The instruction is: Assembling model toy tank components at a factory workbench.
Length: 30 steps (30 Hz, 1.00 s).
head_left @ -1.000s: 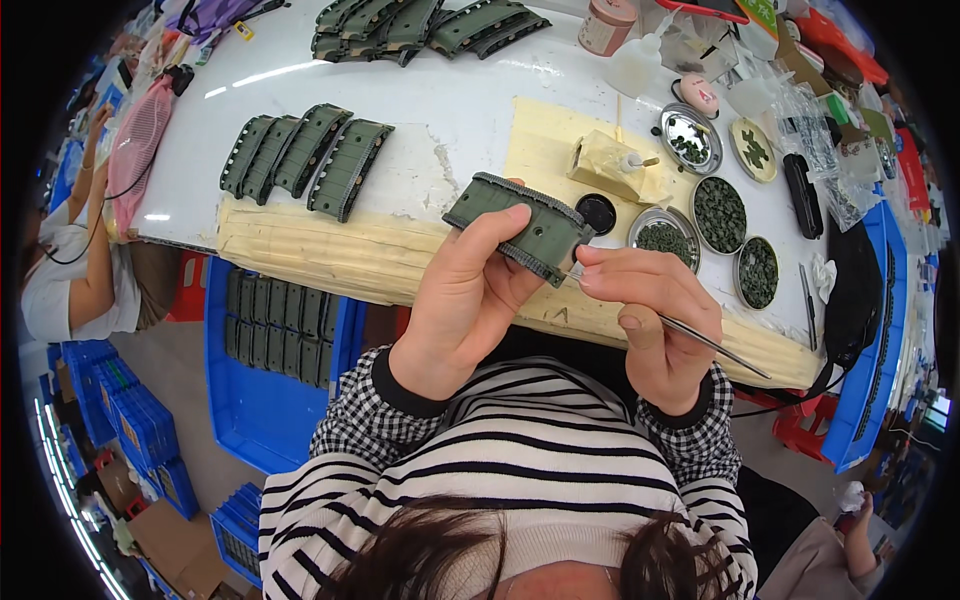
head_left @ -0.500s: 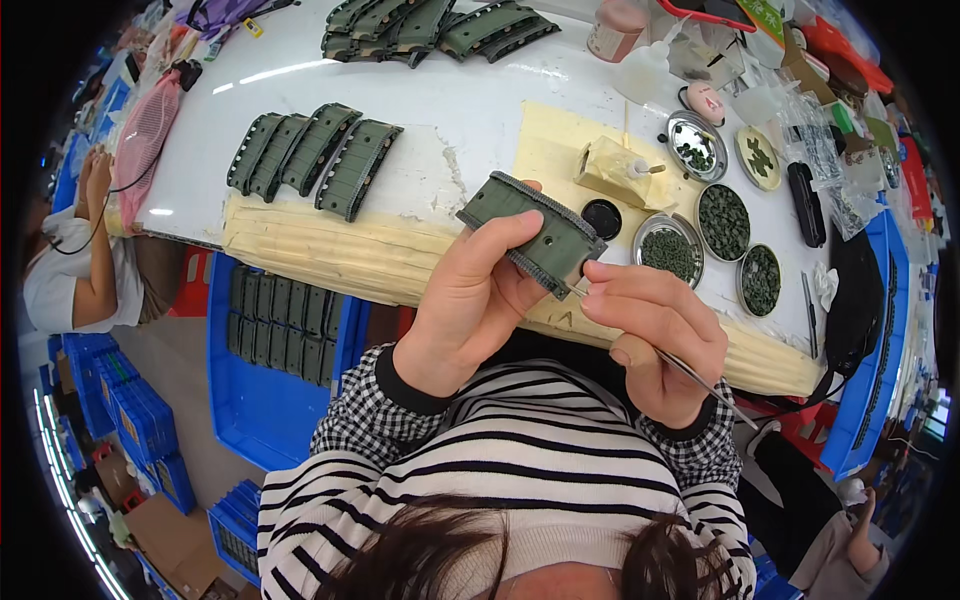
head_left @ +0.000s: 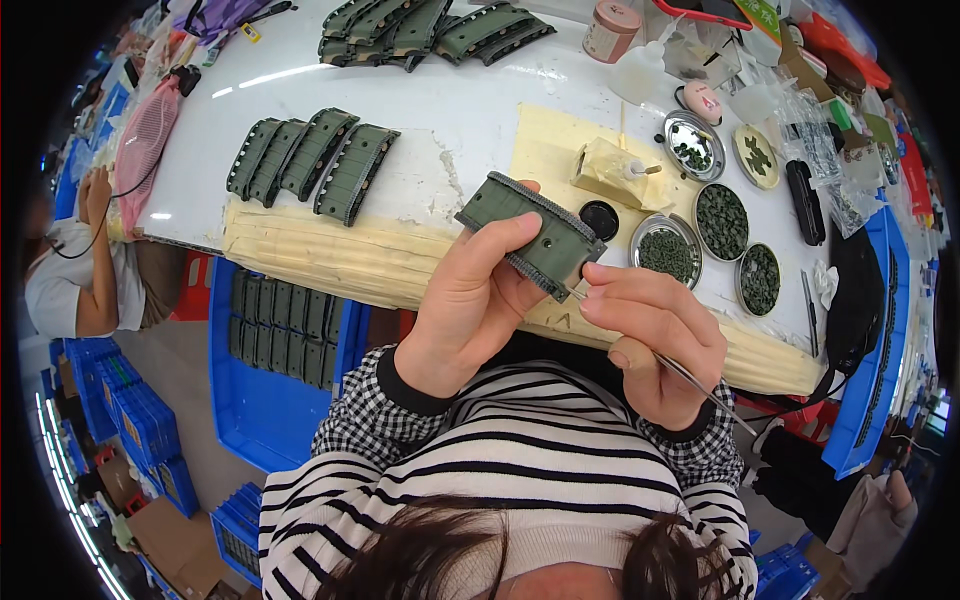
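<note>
My left hand (head_left: 455, 315) grips a dark green curved plastic part (head_left: 512, 222) with ribbed, track-like long edges and a small hole in its face. The thumb presses on that face while the fingers go behind it. At the part's near right corner, my right hand (head_left: 665, 340) pinches a slim metal tool (head_left: 685, 376). Its thin tip meets or nearly meets the corner, and the shaft runs back under the palm; its exact kind is unclear. Similar green parts (head_left: 357, 172) lie in a row to the left on the white table (head_left: 430, 110).
Round tins (head_left: 722, 222) of small green pieces stand at the right, beside a cream block (head_left: 608, 172) holding a small bottle. More green parts (head_left: 385, 30) are stacked at the back. A blue crate (head_left: 265, 410) of parts sits below left. Another person (head_left: 85, 270) sits far left.
My hands, the green part and the metal tool stay nearly where they were. At the lower right, another person's arm and leg have shifted.
</note>
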Motion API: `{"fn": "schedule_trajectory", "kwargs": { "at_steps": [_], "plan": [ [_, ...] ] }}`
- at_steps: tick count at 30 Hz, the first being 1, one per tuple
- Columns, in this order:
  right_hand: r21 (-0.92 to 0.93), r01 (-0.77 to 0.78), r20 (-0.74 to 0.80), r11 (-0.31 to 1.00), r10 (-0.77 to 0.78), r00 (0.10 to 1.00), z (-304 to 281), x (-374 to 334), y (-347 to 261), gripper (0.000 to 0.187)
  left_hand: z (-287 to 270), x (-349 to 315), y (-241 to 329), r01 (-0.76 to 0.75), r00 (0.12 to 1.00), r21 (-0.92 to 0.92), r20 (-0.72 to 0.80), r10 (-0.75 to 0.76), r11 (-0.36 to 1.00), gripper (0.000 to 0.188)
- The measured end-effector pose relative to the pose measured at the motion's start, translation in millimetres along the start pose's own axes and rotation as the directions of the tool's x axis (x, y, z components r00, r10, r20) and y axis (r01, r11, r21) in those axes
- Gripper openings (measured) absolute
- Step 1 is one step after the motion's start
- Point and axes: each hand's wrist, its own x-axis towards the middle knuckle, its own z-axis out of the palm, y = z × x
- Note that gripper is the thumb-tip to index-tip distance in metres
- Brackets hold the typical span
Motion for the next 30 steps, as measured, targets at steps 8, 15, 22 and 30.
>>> {"fn": "schedule_trajectory", "kwargs": {
  "at_steps": [8, 15, 22, 30],
  "plan": [
    [0.061, -0.023, -0.034, 0.998, 0.025, 0.999, -0.1, -2.9, 0.6, 0.032, -1.5, 0.0, -0.2, 0.008, 1.000, 0.013, 0.004, -0.008, 1.000, 0.037],
    [0.275, -0.030, -0.318, 0.961, 0.120, 0.940, 2.1, -15.0, 6.1, 0.037, 2.1, -2.7, 10.3, -0.024, 0.992, -0.118, 0.119, 0.038, 0.993, 0.048],
    [0.158, -0.049, -0.373, 0.986, 0.106, 0.922, -3.2, -17.5, 8.5, 0.045, -11.3, 7.6, 15.7, 0.132, 0.943, -0.525, 0.328, 0.057, 0.841, 0.055],
    [0.153, 0.038, -0.341, 0.988, 0.017, 0.940, 5.6, -17.6, 4.8, 0.036, 2.3, 13.2, 13.8, 0.343, 0.911, -0.671, 0.409, -0.057, 0.657, 0.063]
  ]
}}
